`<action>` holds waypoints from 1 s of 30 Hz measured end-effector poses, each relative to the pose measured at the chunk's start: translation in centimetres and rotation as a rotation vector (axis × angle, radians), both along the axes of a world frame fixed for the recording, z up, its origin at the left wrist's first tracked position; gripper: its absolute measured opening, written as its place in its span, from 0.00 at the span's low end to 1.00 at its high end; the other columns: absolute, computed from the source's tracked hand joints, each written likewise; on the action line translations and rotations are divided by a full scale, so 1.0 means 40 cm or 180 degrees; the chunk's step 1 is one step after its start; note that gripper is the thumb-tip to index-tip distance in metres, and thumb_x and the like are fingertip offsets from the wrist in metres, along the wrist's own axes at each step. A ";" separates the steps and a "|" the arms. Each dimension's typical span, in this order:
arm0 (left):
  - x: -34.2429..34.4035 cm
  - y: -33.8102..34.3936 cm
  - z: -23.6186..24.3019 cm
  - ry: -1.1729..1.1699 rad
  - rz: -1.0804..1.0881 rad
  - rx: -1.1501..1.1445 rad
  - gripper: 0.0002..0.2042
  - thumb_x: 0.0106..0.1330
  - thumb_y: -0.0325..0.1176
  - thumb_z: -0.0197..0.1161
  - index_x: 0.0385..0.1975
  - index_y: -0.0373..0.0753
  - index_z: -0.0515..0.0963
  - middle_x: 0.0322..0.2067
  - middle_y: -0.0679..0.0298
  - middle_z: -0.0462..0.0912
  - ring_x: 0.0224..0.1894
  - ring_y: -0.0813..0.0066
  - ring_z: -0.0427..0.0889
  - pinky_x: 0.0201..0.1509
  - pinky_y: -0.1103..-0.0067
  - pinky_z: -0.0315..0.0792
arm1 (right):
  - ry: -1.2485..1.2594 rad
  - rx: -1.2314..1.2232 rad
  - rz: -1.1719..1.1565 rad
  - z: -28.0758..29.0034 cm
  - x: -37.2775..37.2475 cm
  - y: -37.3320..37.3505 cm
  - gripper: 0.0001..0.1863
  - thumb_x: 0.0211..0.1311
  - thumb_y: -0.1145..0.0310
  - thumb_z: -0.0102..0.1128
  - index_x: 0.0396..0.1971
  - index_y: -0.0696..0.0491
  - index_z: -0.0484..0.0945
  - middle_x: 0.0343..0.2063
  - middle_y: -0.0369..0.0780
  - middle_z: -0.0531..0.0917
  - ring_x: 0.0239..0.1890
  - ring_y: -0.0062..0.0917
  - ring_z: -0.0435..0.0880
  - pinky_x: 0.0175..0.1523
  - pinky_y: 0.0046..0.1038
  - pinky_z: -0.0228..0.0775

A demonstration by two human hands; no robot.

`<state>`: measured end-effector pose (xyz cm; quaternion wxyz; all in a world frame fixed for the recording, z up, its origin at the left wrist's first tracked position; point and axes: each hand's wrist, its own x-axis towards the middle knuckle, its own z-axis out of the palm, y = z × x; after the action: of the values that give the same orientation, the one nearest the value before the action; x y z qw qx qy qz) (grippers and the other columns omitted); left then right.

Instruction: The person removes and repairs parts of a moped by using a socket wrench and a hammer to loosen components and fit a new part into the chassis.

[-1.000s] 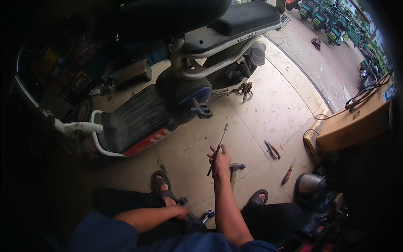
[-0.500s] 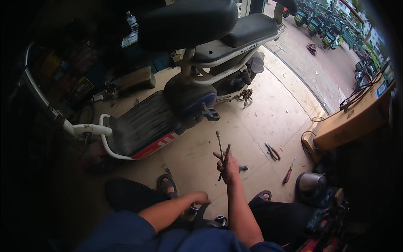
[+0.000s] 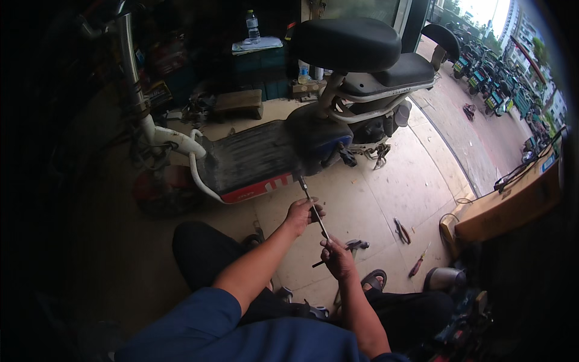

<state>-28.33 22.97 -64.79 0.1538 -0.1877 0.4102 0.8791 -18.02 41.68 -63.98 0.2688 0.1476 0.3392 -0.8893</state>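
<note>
A long T-handle socket wrench (image 3: 323,225) is held in both hands, its socket end up by the lower edge of the electric scooter's (image 3: 250,151) footboard. Whether the socket touches the scooter I cannot tell. My left hand (image 3: 300,217) is closed around the shaft, partway along. My right hand (image 3: 339,258) grips the handle end, where the dark crossbar sticks out to the left. Just beyond my right hand lies a hammer (image 3: 358,244) on the floor, its handle partly hidden. The scooter stands across in front of me, with a black footboard, red-and-white side and dark seats.
Pliers (image 3: 402,231) and a screwdriver (image 3: 417,264) lie on the tiled floor (image 3: 386,199) to the right, near a silver rounded container (image 3: 445,279). A large cardboard box (image 3: 512,205) stands at the right. Behind the scooter are a small stool (image 3: 239,104) and a water bottle (image 3: 253,27).
My left hand has come up from near my lap and taken hold of the wrench shaft. The wrench has swung toward the scooter's footboard. My view has shifted, too.
</note>
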 end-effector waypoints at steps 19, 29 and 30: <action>-0.139 0.086 -0.070 0.0734 -0.0183 -0.2040 0.14 0.73 0.34 0.55 0.53 0.34 0.75 0.39 0.57 0.84 0.36 0.70 0.85 0.43 0.73 0.78 | -0.0483 -0.0497 -0.1030 -0.059 -0.009 0.005 0.06 0.67 0.65 0.61 0.35 0.46 0.73 0.18 0.28 0.75 0.15 0.14 0.66 0.23 0.18 0.58; -0.392 0.108 -0.075 -0.0141 0.0633 0.1475 0.07 0.65 0.24 0.50 0.41 0.33 0.72 0.37 0.53 0.78 0.40 0.56 0.81 0.46 0.63 0.81 | -0.0039 0.3762 -0.1007 -0.093 -0.007 0.095 0.10 0.54 0.69 0.61 0.26 0.60 0.86 0.16 0.33 0.79 0.17 0.16 0.74 0.23 0.22 0.64; -0.402 0.105 -0.087 -0.0085 0.0662 0.1700 0.08 0.64 0.22 0.49 0.41 0.32 0.72 0.37 0.52 0.78 0.40 0.55 0.81 0.46 0.63 0.81 | 0.0164 0.4273 -0.0503 -0.060 -0.008 0.104 0.12 0.52 0.67 0.60 0.26 0.61 0.86 0.18 0.40 0.83 0.19 0.28 0.80 0.28 0.32 0.71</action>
<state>-44.42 27.17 -68.28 0.1122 -0.1933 0.1406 0.9645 -18.35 45.84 -66.39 0.0448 0.2857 0.8126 -0.5060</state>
